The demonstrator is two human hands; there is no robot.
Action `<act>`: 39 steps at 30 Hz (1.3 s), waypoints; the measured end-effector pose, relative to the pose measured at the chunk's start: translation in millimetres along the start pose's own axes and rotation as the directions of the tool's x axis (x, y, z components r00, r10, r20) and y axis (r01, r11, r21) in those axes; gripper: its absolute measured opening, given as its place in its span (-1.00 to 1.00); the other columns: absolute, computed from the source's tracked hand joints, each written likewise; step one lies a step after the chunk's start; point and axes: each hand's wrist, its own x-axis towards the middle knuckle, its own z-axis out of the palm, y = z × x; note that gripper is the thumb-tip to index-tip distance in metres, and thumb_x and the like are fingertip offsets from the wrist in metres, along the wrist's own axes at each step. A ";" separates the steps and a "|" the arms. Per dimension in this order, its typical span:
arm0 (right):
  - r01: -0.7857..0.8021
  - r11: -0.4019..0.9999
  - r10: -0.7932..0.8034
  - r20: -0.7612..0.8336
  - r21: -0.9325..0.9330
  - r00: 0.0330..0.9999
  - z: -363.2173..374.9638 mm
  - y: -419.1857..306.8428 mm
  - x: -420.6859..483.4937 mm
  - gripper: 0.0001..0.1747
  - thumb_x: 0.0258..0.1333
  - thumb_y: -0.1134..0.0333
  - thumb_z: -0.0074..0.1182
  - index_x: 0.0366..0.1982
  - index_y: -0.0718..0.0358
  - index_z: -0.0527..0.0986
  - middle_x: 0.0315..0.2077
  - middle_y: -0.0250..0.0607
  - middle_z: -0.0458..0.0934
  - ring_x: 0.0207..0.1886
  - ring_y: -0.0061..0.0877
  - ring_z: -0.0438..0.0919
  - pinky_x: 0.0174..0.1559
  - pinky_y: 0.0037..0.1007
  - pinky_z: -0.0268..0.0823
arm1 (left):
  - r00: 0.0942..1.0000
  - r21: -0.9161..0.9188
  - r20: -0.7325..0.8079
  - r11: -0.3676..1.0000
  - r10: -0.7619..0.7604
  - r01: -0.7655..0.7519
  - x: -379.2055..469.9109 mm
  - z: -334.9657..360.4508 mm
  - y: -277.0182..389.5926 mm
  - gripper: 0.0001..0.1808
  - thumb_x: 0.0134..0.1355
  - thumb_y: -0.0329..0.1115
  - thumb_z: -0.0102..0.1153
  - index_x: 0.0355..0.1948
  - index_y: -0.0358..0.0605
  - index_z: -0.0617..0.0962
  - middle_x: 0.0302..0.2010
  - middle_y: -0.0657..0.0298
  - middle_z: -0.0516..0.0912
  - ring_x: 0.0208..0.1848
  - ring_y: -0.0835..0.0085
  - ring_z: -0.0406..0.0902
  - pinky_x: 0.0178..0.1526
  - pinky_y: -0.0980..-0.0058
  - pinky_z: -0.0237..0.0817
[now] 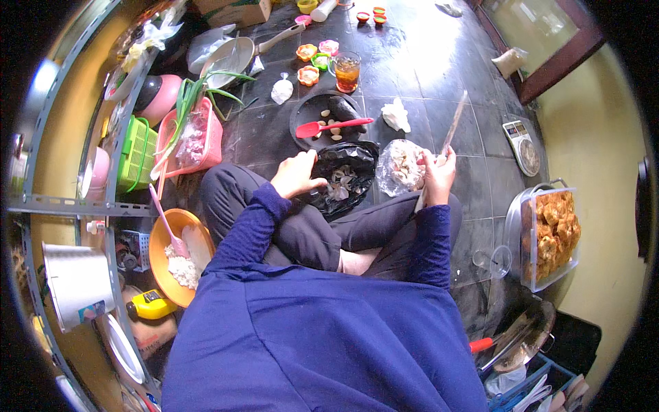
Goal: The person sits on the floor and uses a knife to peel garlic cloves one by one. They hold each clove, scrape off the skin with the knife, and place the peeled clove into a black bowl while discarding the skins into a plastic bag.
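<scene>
My right hand (439, 172) holds a long knife (456, 121), its blade pointing up and away; whether a small piece is also between the fingers I cannot tell. Beside that hand is a clear plastic bag of garlic (404, 167). My left hand (297, 175), with thumb and fingers apart, is at the left edge of a black plastic bag (363, 154) holding pale peelings (340, 186). Beyond the black bag stands a dark stone mortar (304, 110) with several peeled cloves, a dark pestle (346, 110) and a red spatula (334, 126) lying across it.
A glass mug of tea (347, 72) and several small flower-shaped cups (308, 75) stand beyond the mortar. At left are a pink basket (213, 134) with spring onions and an orange bowl (159, 242) of rice. A kitchen scale (521, 147) and a tub of fried food (553, 232) are at right.
</scene>
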 end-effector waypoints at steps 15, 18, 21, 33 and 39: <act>0.186 0.826 0.022 0.360 -0.532 0.933 103.4 7.0 -44.8 0.10 -0.33 0.55 0.20 0.26 0.17 -0.16 -0.34 0.12 0.53 -0.23 -0.10 0.53 -0.17 -0.24 0.35 | 0.913 0.220 0.218 0.894 0.345 -0.390 -20.5 55.9 18.8 -0.89 -0.10 -0.36 0.08 -0.53 -0.15 0.55 -0.53 0.11 0.58 -0.42 0.18 0.58 -0.40 0.28 0.40; 0.246 0.786 -0.064 0.321 -0.567 0.945 107.1 11.5 -46.9 0.01 -0.32 0.60 0.07 0.25 0.18 -0.11 -0.44 0.13 0.52 -0.31 -0.05 0.52 -0.24 -0.17 0.33 | 0.944 0.241 0.193 0.920 0.267 -0.310 -14.8 63.6 9.7 -0.89 -0.14 -0.38 0.06 -0.60 -0.15 0.59 -0.57 0.08 0.59 -0.44 0.18 0.59 -0.40 0.27 0.40; 0.319 0.767 -0.150 0.327 -0.557 0.933 100.8 5.3 -39.9 -0.01 -0.35 0.54 0.15 0.22 0.17 -0.03 -0.37 0.11 0.51 -0.30 -0.03 0.50 -0.22 -0.17 0.32 | 0.945 0.164 0.178 0.939 0.274 -0.303 -12.1 46.8 5.6 -0.86 -0.18 -0.37 0.08 -0.58 -0.19 0.59 -0.55 0.03 0.59 -0.43 0.11 0.57 -0.36 0.24 0.40; 0.313 0.916 -0.128 0.557 -0.251 0.820 124.1 -77.7 19.0 -0.13 -0.38 0.35 0.36 0.08 0.29 0.21 -0.38 -0.25 0.49 -0.34 -0.51 0.45 -0.21 -0.47 0.33 | 0.889 -0.303 -0.437 0.908 0.138 -0.290 -65.3 -141.7 -72.6 -0.77 -0.14 -0.30 0.14 -0.40 -0.13 0.53 -0.45 0.15 0.45 -0.39 0.28 0.44 -0.29 0.37 0.31; 0.302 0.945 -0.169 0.601 -0.128 0.782 204.8 -118.6 -15.9 -0.17 -0.32 0.22 0.33 0.05 0.30 0.23 -0.10 0.02 0.43 -0.02 -0.33 0.42 0.02 -0.39 0.24 | 0.856 -0.041 -0.507 0.989 0.104 -0.144 -64.4 -159.4 -148.0 -0.76 -0.11 -0.53 -0.01 -0.38 -0.03 0.56 -0.29 0.18 0.41 -0.12 0.22 0.37 -0.03 0.31 0.23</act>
